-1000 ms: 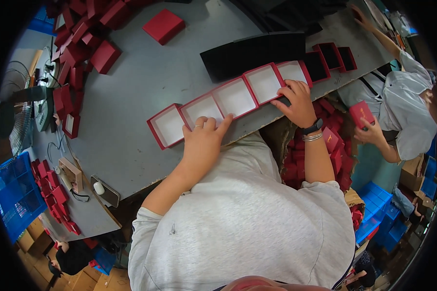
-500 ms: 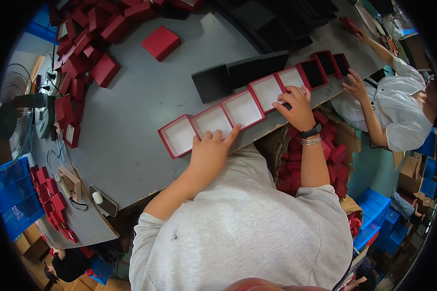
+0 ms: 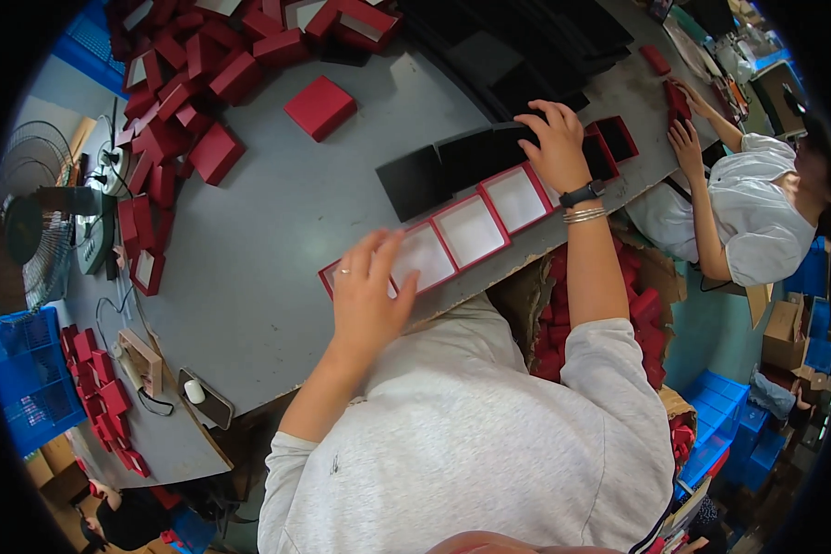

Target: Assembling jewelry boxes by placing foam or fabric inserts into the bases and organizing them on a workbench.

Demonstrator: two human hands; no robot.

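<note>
A slanting row of open red boxes with white insides (image 3: 472, 230) lies along the near table edge. My left hand (image 3: 367, 288), fingers spread and slightly blurred, hovers over the row's left end, hiding part of the boxes there. My right hand (image 3: 560, 152) reaches across the row's right part. Its bent fingers are apart beside the far end of a line of black rectangular pieces (image 3: 412, 183), and I see nothing held; contact is unclear. Past that hand, red boxes with black insides (image 3: 615, 138) continue the row.
A heap of red boxes (image 3: 214, 152) covers the far left, with one closed red box (image 3: 320, 108) apart. Black pieces (image 3: 489, 55) pile at the back. A carton of red boxes (image 3: 563, 305) stands below the edge. A co-worker (image 3: 766, 198) handles a red box at right.
My right hand has moved from the row of boxes up to the black pieces. My left hand has lifted from the box edge and shifted left. The co-worker's hands have come together.
</note>
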